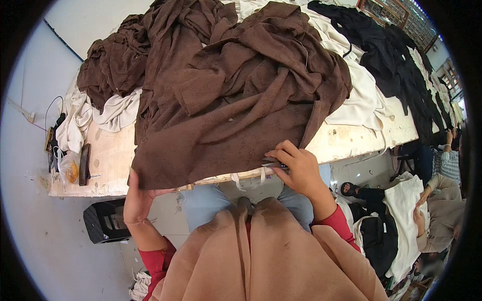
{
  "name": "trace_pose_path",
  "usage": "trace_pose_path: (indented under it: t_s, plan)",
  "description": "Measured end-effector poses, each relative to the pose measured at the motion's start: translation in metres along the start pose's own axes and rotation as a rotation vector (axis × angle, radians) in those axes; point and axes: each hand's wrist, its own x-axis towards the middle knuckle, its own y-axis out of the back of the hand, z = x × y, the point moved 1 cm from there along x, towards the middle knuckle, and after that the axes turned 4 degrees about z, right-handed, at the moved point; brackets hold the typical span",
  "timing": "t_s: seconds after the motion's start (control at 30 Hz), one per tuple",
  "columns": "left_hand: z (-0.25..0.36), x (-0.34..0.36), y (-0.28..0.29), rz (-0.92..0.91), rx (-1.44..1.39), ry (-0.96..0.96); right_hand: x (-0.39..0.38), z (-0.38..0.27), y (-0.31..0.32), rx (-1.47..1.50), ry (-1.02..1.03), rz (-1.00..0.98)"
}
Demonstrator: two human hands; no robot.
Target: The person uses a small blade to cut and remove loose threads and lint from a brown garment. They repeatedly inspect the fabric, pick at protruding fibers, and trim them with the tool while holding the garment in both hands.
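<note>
A large dark brown knit garment [216, 145] lies heaped over the table, its lower edge drawn toward me along the front. My left hand [139, 200] is closed on the garment's near left corner, with the thumb at its edge and the fingers partly hidden under it. My right hand [299, 168] is closed round a small pair of thread snips [271, 163]. Their dark blades point left, over the garment's lower edge near its right side. Whether they touch the fabric I cannot tell.
More brown cloth [113, 60] is piled at the back left. Cream fabric [356, 100] and black garments [386, 55] cover the right. A plastic bag [69, 168] sits at the wooden table's [108, 160] left end. A black stool [105, 220] stands below. People work with cloth at right.
</note>
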Motion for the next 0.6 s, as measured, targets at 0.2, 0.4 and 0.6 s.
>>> trace_pose_path:
  t_s: [0.2, 0.4, 0.6]
  plan:
    - [-0.041, -0.005, -0.014, -0.735, 0.511, 0.180, 0.005, -0.017, 0.019, 0.082, 0.033, 0.066]
    - [-0.125, 0.026, -0.087, -0.717, 0.187, 0.068, -0.008, -0.061, 0.044, 0.616, 0.093, -0.308]
    - [-0.100, 0.031, -0.140, 0.103, 0.080, 0.081, -0.023, -0.073, 0.033, 0.656, 0.077, -0.522]
